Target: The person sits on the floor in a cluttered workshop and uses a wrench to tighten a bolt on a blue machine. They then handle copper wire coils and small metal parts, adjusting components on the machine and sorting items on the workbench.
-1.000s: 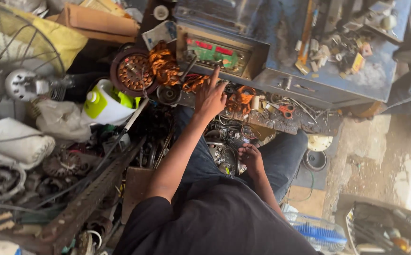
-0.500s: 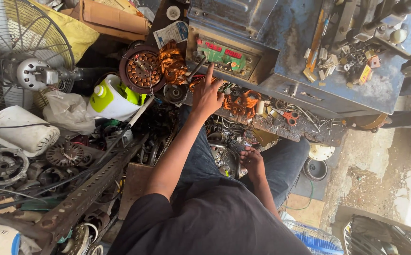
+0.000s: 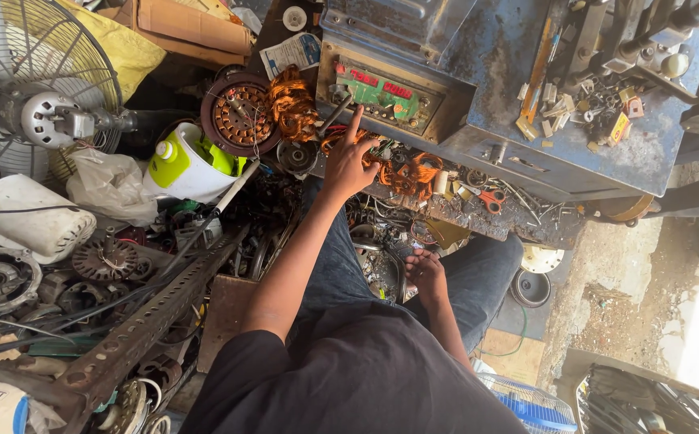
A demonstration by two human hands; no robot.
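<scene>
My left hand point(image 3: 350, 161) is stretched out with its index finger raised against the lower edge of a control panel point(image 3: 387, 94) with red displays on a green board. The panel sits in the front of a worn blue metal machine point(image 3: 518, 80). The other fingers are loosely curled and hold nothing. My right hand point(image 3: 425, 272) rests low on my lap between my jeans-clad knees, fingers bent; I cannot see anything in it. Coils of copper wire point(image 3: 407, 172) lie just right of my left hand. A round motor stator point(image 3: 239, 115) with copper windings stands to its left.
A wire-caged fan point(image 3: 36, 112) stands at the far left. A white and green plastic jug point(image 3: 189, 161), motor parts point(image 3: 100, 261) and a perforated steel bar point(image 3: 153, 321) crowd the left. Red-handled scissors point(image 3: 490, 198) and small hardware point(image 3: 598, 104) lie on the machine. A blue fan grille point(image 3: 530, 402) sits near my right side.
The view has shifted a little, so the fan and machine sit lower in frame. My left index finger has risen from the clutter to the panel's edge. My right hand stays on my lap.
</scene>
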